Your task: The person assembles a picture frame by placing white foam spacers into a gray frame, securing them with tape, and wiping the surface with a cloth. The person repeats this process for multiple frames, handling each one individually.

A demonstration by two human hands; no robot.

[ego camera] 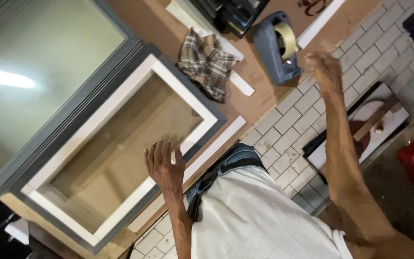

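The floor (293,124) is paved with pale grey bricks laid in offset rows, some speckled with stains. A brown board surface (259,72) runs across it. A large frosted pane (39,76) at the left reflects a long bright ceiling light (10,79). Darker ground (398,201) lies at the right.

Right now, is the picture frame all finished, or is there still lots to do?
Done: the frame lies assembled on the table. In hand: the left hand rests on its edge; the right hand is beside the tape dispenser. Left: no tape shows on the frame, and loose white strips lie around.
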